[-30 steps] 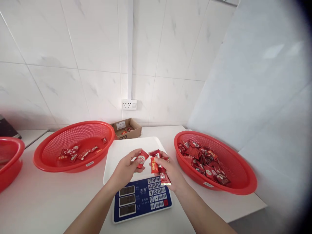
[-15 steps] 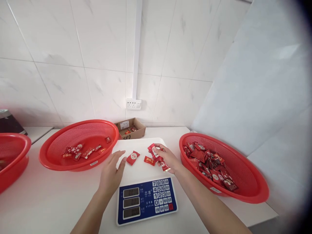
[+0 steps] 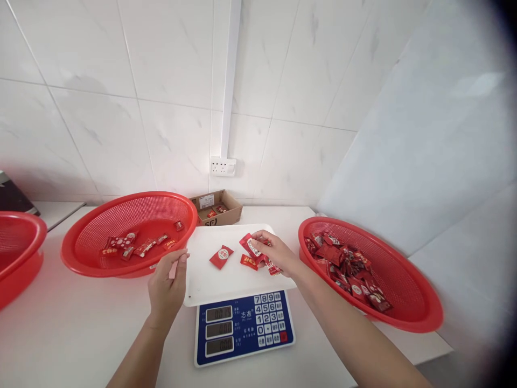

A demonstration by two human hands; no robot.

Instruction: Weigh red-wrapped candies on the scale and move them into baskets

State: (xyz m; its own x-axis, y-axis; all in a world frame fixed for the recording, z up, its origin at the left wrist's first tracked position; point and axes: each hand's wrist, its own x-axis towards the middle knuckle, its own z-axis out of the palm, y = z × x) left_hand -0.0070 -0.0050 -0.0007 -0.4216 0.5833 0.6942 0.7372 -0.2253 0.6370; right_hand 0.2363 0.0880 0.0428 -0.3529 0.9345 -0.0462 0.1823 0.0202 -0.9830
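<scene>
A blue-faced electronic scale (image 3: 242,328) with a white weighing tray (image 3: 226,277) stands in front of me. On the tray lie a red candy packet with a white circle (image 3: 221,256) and a smaller red packet (image 3: 249,262). My right hand (image 3: 274,252) rests over the tray's right side, fingers closed on several red candy packets (image 3: 251,246). My left hand (image 3: 167,285) hovers at the tray's left edge, fingers loosely curled, holding nothing.
A red mesh basket (image 3: 133,213) with a few packets stands on the left, another red basket (image 3: 404,312) full of packets on the right, a third basket (image 3: 20,242) at far left. A small cardboard box (image 3: 218,207) sits by the tiled wall under a socket (image 3: 223,167).
My left hand let go of the circle-marked packet onto the tray and drew back to the left edge. My right hand set one packet down and moved over the tray.
</scene>
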